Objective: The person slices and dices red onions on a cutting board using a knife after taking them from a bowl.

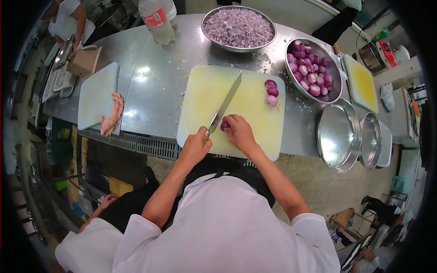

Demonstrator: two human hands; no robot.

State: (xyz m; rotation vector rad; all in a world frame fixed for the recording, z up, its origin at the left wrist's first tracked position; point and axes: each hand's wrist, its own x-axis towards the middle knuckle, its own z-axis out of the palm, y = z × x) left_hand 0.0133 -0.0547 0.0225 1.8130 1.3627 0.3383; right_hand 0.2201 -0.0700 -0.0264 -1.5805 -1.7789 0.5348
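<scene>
My left hand point(195, 146) is closed around the handle of a large knife point(226, 100), whose blade points away from me over the yellowish cutting board point(202, 98). Close to its right, my right hand point(240, 133) holds a small red onion point(225, 125) against the board with bent fingers. The blade's lower part is just left of this onion. A short column of peeled red onions point(271, 92) lies near the board's right edge. Beyond the board stands a metal bowl point(218, 44) heaped with chopped onion point(237, 27).
A bowl point(337, 84) of whole onions and empty metal bowls point(339, 135) stand right. Left are a white board point(98, 93) with a crumpled cloth point(112, 114) and a plastic bottle point(159, 25). People in white are at the upper left and lower left.
</scene>
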